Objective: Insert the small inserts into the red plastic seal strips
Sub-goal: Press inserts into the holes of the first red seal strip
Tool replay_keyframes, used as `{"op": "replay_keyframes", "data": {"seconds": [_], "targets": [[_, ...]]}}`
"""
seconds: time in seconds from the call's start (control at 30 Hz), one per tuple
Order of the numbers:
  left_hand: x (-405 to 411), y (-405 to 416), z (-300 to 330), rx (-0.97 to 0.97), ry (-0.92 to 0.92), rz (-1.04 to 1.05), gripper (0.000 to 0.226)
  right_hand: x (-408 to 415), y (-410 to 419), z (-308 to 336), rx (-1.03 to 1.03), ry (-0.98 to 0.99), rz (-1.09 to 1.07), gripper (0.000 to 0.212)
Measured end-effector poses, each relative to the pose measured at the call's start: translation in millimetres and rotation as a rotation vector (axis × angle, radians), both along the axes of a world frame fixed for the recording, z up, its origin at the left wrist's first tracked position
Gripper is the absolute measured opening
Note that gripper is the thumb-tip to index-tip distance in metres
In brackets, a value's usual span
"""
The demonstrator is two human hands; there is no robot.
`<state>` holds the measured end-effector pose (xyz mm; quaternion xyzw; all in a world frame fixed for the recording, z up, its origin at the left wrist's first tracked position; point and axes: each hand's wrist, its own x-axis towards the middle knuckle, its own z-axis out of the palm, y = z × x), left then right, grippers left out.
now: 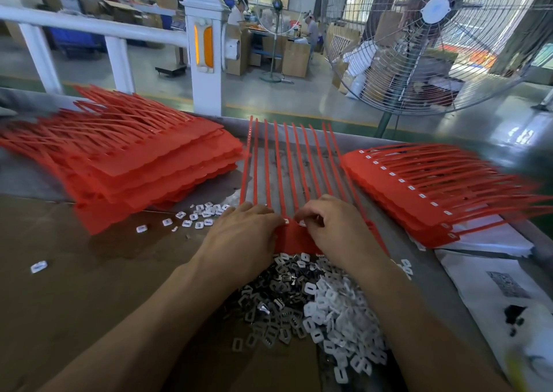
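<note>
Red seal strip sheet [294, 182] lay on desk [299, 158] between both hands; left hand [242, 236] pressed flat, fingers relaxed; right hand [332, 227] curled, pinching an insert [302, 223] at strip head; loose inserts pile [311, 305] just below.

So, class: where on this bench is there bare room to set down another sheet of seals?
Bare brown cardboard lies near-left, bordered by the left stack, the left hand and one stray insert. Crowded: the centre sheet, the insert pile, the right stack.
</note>
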<state>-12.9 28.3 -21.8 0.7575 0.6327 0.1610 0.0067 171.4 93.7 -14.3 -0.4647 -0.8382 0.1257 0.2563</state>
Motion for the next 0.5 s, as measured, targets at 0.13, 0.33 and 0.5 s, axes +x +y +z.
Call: {"op": "replay_keyframes", "data": {"seconds": [0.13, 0.33, 0.5], "targets": [[0.9, -0.1, 0.8, -0.01, 0.004, 0.005, 0.035, -2.7, 2.3, -3.2, 0.022, 0.008, -0.013, 0.021], [2.0, -1.1, 1.4, -0.014, 0.017, 0.012, 0.034, -5.6, 3.2, -4.8, 0.016, 0.035, -0.036, 0.017], [-0.1, -2.4, 2.4, -0.029, -0.002, 0.006, 0.034, -1.9, 3.7, -5.6, 0.012, 0.031, -0.041, 0.015]]}}
